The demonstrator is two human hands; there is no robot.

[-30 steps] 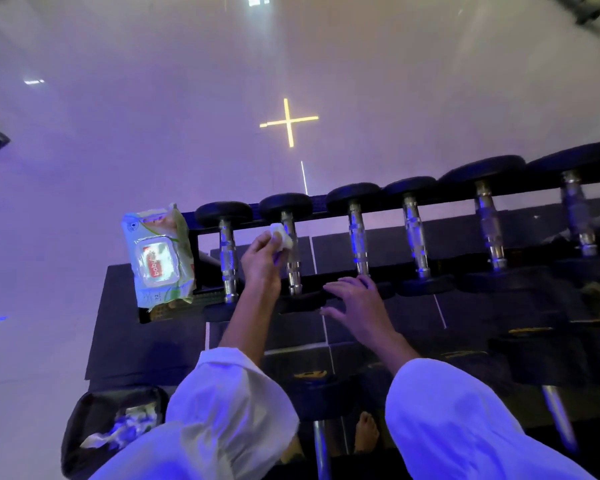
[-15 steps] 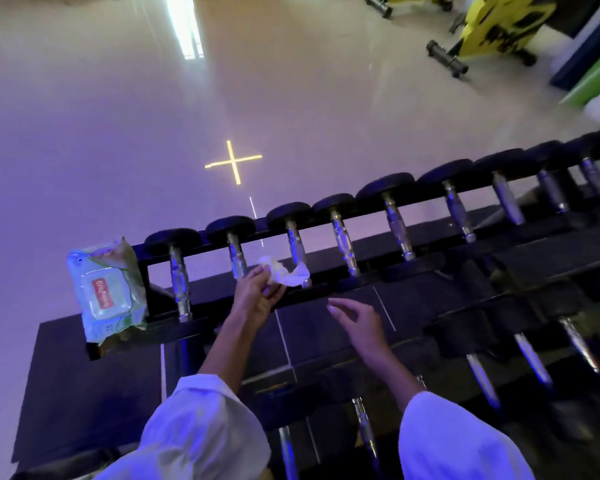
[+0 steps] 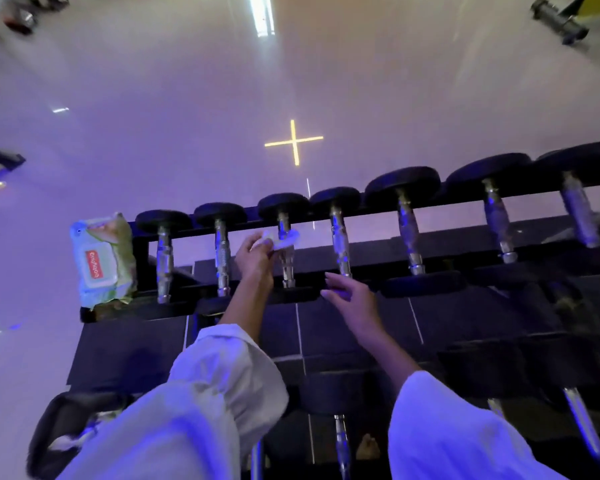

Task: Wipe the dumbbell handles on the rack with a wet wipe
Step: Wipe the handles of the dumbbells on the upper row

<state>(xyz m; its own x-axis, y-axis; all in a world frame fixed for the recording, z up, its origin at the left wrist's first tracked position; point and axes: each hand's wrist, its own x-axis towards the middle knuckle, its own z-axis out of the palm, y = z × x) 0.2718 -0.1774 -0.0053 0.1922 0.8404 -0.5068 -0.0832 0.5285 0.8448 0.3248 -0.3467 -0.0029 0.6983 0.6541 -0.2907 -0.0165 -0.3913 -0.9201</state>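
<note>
Several black dumbbells with chrome handles lie side by side on the top tier of a black rack [image 3: 440, 251]. My left hand [image 3: 253, 256] pinches a white wet wipe [image 3: 282, 239] and holds it against the upper part of the third dumbbell handle [image 3: 286, 263] from the left. My right hand [image 3: 349, 299] hovers with relaxed fingers just in front of the rack's near rail, below the fourth handle [image 3: 340, 242]; it holds nothing.
A green pack of wet wipes [image 3: 99, 261] leans on the rack's left end. A black bag [image 3: 66, 431] with crumpled wipes sits on the floor at lower left. More dumbbells lie on lower tiers. Glossy floor stretches beyond the rack, gym gear at the top right corner.
The wipe in my left hand has gone from the second handle to the third. My right hand lifted off the rail and hovers. The camera view swung about.
</note>
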